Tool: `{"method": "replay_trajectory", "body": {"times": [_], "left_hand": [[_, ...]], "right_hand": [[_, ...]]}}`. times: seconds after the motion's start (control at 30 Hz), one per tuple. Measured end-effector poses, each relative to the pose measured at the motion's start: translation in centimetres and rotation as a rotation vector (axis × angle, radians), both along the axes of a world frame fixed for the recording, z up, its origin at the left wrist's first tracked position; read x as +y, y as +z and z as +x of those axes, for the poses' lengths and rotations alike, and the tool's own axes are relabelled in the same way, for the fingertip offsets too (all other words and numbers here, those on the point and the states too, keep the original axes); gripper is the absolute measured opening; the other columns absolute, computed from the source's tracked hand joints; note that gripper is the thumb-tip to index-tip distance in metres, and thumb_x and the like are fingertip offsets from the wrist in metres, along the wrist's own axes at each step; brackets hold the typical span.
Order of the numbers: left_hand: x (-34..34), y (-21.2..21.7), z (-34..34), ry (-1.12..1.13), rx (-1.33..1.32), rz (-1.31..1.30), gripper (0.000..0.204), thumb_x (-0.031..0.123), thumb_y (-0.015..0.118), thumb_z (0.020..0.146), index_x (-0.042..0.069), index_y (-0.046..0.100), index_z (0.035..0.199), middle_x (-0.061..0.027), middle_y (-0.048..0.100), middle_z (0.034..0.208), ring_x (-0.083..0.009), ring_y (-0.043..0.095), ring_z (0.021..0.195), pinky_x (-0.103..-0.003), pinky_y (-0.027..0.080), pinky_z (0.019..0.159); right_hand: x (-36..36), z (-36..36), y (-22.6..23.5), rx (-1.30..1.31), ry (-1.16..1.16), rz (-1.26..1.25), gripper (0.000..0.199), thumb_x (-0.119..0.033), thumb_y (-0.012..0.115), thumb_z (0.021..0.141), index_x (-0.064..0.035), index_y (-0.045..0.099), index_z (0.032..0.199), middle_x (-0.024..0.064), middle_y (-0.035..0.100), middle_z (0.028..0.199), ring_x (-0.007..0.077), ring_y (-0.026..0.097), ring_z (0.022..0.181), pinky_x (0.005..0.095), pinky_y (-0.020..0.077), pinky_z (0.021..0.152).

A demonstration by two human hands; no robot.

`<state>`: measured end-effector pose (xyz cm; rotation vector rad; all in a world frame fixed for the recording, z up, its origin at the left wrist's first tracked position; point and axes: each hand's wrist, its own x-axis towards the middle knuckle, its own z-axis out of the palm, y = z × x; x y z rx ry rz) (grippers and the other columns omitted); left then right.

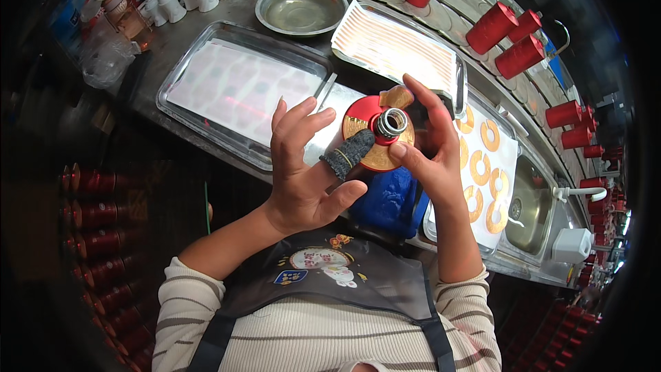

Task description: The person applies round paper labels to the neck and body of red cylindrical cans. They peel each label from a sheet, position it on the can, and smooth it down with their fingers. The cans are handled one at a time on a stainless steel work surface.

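Note:
A red bottle (363,107) with a bare metal threaded neck is tilted toward me in front of my chest. My right hand (435,155) grips it from the right, thumb on the shoulder and fingers behind. A gold ring-shaped label (379,159) lies partly around the neck on that shoulder, and one end of it (397,98) sticks up at the far side. My left hand (301,182) has its fingers spread and holds nothing. One of its fingers wears a dark grey knitted finger sleeve (349,153), whose tip presses on the label beside the neck.
A sheet-lined tray (165,100) is at left, a round metal basin (301,8) behind it. Orange-striped sheets (396,45) lie behind the bottle. Gold rings (480,167) rest on a tray by the sink (531,200). Red bottles (491,27) stand on the conveyor (451,17).

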<state>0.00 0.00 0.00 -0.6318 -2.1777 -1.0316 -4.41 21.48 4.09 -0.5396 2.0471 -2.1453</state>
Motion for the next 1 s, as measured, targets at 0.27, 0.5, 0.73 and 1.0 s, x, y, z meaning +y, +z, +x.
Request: {"method": "replay_trajectory", "body": {"times": [0.27,0.5,0.73,1.0], "left_hand": [[2.0,0.5,1.4,0.121,0.076,-0.164,0.036,0.049,0.068,0.089,0.014,0.073,0.085,-0.0103,0.042,0.145,-0.0391,0.034,0.138,-0.068,0.011,0.114],[6.0,0.7,0.9,0.244,0.091,-0.183,0.025,0.042,0.073,0.086,0.017,0.073,0.081,-0.0084,0.039,0.150,-0.0388,0.030,0.141,-0.066,0.002,0.114],[4.1,0.7,2.2,0.102,-0.069,0.172,0.070,0.031,0.089,0.075,0.004,0.056,0.131,-0.0186,0.027,0.148,-0.0415,0.024,0.141,-0.053,0.025,0.115],[4.0,0.5,-1.6,-0.112,-0.460,0.397,0.094,0.012,0.094,0.066,0.001,0.032,0.136,-0.0167,0.048,0.138,-0.0265,0.051,0.130,-0.040,0.042,0.109]], "right_hand": [[0.2,0.0,-0.5,0.002,0.004,-0.079,0.067,-0.012,0.070,0.089,-0.0022,0.043,0.149,0.0122,0.051,0.143,0.0181,0.055,0.124,0.0295,0.0482,0.099],[0.9,-0.8,0.1,-0.039,0.021,-0.110,0.054,-0.005,0.062,0.090,0.0010,0.051,0.143,0.0115,0.056,0.137,0.0189,0.056,0.125,0.0305,0.0459,0.102],[0.4,-1.9,-0.3,0.125,0.057,-0.040,0.051,-0.005,0.072,0.091,-0.0012,0.055,0.139,0.0084,0.063,0.125,0.0114,0.064,0.105,0.0247,0.0558,0.084],[0.8,-2.0,0.4,0.066,0.028,-0.038,0.054,-0.002,0.072,0.087,-0.0024,0.055,0.139,0.0076,0.062,0.128,0.0103,0.066,0.102,0.0248,0.0559,0.086]]}}
